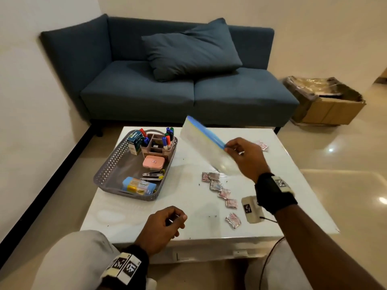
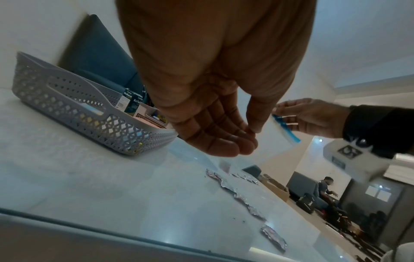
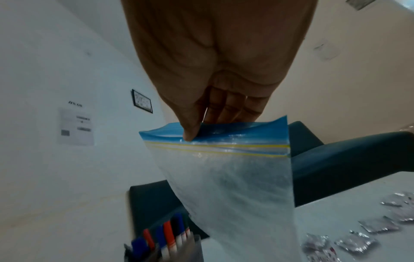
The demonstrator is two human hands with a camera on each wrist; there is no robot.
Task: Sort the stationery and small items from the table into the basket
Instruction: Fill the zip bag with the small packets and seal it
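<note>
A grey perforated basket [image 1: 100, 174] [image 2: 67, 99] stands on the left of the white table [image 1: 125, 216]. It holds a marker organizer [image 1: 159, 143], a green box [image 1: 135, 141], a pink case [image 1: 152, 162], metal clippers [image 1: 152, 175] and a blue packet [image 1: 139, 186]. My right hand [image 1: 227, 147] [image 3: 195, 131] pinches the blue-and-yellow zip edge of a clear zip bag [image 1: 203, 143] [image 3: 235, 177], held in the air just right of the basket. Several foil sachets [image 1: 219, 188] [image 2: 226, 185] lie below it. My left hand [image 1: 178, 220] [image 2: 246, 138] hovers near the front edge, loosely curled, holding nothing.
One more sachet [image 1: 262, 145] lies at the table's far right. A blue sofa [image 1: 167, 91] with a cushion stands behind the table, and a cardboard box [image 1: 326, 103] sits on the floor at the right. A person [image 2: 325, 187] sits far off in the room.
</note>
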